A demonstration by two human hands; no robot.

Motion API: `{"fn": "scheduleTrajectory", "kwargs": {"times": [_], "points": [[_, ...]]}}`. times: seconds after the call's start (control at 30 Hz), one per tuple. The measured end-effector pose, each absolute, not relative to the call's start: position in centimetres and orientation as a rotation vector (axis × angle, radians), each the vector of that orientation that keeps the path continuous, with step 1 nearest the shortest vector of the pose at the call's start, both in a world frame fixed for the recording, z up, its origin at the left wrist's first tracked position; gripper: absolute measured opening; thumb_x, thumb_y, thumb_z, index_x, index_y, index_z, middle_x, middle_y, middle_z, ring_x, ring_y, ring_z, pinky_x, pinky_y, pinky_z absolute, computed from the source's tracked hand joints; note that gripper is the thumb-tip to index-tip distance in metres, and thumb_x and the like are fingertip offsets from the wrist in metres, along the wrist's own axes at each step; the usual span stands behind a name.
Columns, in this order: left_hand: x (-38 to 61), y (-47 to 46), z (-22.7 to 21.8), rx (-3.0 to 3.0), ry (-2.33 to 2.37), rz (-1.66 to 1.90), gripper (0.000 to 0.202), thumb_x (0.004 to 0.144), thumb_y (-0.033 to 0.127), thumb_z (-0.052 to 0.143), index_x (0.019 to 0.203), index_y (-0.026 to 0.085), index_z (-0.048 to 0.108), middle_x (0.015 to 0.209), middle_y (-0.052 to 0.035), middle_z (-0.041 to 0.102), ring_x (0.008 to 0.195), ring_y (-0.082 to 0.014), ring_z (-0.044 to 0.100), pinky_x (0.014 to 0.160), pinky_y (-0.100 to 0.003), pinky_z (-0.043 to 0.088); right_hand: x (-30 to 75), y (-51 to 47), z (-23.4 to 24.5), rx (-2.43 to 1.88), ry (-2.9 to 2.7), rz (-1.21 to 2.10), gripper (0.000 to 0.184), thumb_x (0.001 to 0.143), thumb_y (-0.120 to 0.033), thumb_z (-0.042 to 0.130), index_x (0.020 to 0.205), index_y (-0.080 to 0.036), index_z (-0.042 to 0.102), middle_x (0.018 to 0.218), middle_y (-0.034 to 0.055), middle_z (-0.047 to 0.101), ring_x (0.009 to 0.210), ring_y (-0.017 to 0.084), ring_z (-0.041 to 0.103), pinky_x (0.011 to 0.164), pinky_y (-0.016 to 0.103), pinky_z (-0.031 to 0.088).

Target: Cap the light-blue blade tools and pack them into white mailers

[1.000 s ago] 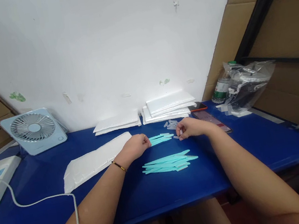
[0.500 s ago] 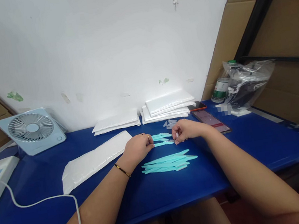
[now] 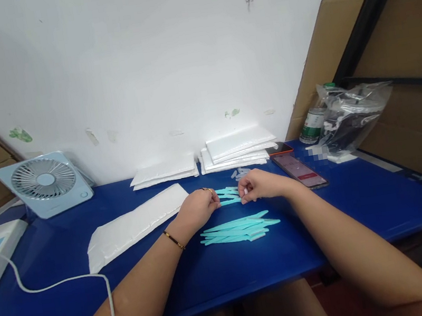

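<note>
My left hand (image 3: 197, 208) rests on the blue table (image 3: 55, 289), its fingers closed on one end of a thin teal strip (image 3: 229, 201). My right hand (image 3: 260, 184) pinches the other end of that strip, with what looks like a small clear cap at its fingertips. A few more teal strips (image 3: 227, 192) lie just behind, between the hands. A neat pile of teal strips (image 3: 239, 229) lies nearer to me. Small clear caps (image 3: 239, 173) are scattered behind my right hand.
A white padded mailer (image 3: 135, 225) lies flat at left, and stacks of mailers (image 3: 233, 149) stand against the wall. A phone (image 3: 299, 169), a bottle and a plastic bag (image 3: 348, 115) are at right. A blue desk fan (image 3: 44, 182), a white device and its cable (image 3: 55, 284) are at left.
My two hands have come closer together over the teal strips; the right hand moved left until it met the end of the strip that the left hand holds.
</note>
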State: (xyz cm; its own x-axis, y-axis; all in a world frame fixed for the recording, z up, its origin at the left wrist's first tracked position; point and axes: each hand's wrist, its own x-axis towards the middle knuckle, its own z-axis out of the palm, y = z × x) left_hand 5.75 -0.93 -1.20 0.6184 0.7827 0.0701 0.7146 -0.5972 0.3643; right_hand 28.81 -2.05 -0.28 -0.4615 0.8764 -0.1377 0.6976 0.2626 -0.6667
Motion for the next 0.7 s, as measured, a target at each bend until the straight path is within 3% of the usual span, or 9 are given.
{"fn": "scheduleTrajectory", "kwargs": {"times": [0.2, 0.33, 0.43, 0.53, 0.7], "points": [[5.7, -0.5, -1.1, 2.610, 1.270, 0.414, 0.011, 0.080, 0.024, 0.054, 0.081, 0.020, 0.064, 0.085, -0.0030, 0.066, 0.079, -0.0186, 0.059, 0.065, -0.027, 0.040, 29.9, -1.8, -0.1, -1.470, -2.080, 0.985, 0.024, 0.065, -0.034, 0.070, 0.079, -0.015, 0.065, 0.058, -0.0003, 0.060, 0.053, 0.013, 0.057, 0.050, 0.022, 0.044], [5.5, -1.0, -0.8, 2.576, 1.233, 0.504, 0.018, 0.080, 0.031, 0.056, 0.092, 0.021, 0.065, 0.099, -0.0042, 0.064, 0.088, -0.0191, 0.058, 0.072, -0.027, 0.042, 33.0, -1.1, 0.1, -1.620, -1.965, 0.615, 0.019, 0.072, -0.031, 0.061, 0.081, -0.015, 0.066, 0.060, 0.0009, 0.062, 0.055, 0.014, 0.056, 0.053, 0.024, 0.042], [5.6, -2.2, -0.1, 2.510, 1.049, 0.351, 0.022, 0.080, 0.040, 0.055, 0.085, 0.022, 0.067, 0.088, -0.0018, 0.065, 0.076, -0.0158, 0.059, 0.062, -0.025, 0.041, 34.2, -0.7, -0.1, -1.701, -2.015, 0.453, 0.016, 0.072, -0.026, 0.058, 0.079, -0.015, 0.068, 0.060, 0.0018, 0.063, 0.057, 0.014, 0.056, 0.056, 0.024, 0.040], [5.9, -3.3, 0.2, 2.482, 0.915, 0.187, 0.027, 0.072, 0.046, 0.063, 0.083, 0.022, 0.068, 0.081, -0.0011, 0.065, 0.070, -0.0150, 0.058, 0.055, -0.023, 0.038, 33.3, -0.3, -0.9, -1.684, -2.089, 0.378, 0.018, 0.071, -0.025, 0.060, 0.084, -0.016, 0.069, 0.068, 0.0030, 0.065, 0.062, 0.014, 0.056, 0.059, 0.023, 0.040], [6.3, -3.7, -0.1, 2.404, 0.950, 0.112, 0.021, 0.073, 0.040, 0.060, 0.078, 0.022, 0.068, 0.074, -0.0007, 0.066, 0.062, -0.0136, 0.056, 0.049, -0.023, 0.035, 31.0, 0.8, -2.3, -1.605, -2.283, 0.180, 0.015, 0.072, -0.025, 0.061, 0.082, -0.017, 0.070, 0.082, 0.0052, 0.064, 0.071, 0.015, 0.055, 0.066, 0.024, 0.039]]}}
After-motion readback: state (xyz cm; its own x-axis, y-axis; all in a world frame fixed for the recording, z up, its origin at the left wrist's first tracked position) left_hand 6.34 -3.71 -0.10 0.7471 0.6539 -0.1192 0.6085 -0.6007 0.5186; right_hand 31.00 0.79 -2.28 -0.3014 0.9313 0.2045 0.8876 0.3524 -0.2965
